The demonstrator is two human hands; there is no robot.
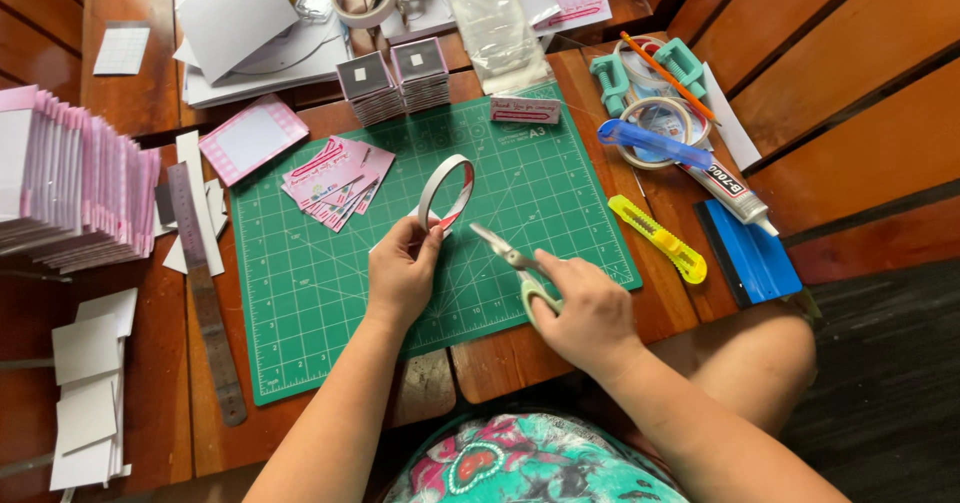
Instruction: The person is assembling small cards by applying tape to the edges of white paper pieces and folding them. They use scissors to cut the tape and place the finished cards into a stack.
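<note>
Left hand grips tape roll; right hand clasps scissors.

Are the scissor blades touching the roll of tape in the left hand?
Apart. The head view shows green cutting mat between the scissors tips and the tape roll held by the left hand.

Green gridded cutting mat, yellow knife, blue scraper.

A matt green rubbery cutting mat lies on the brown slatted wooden surface. The scissors have shiny metal blades and pale green plastic handles; the white tape roll looks glossy.
</note>
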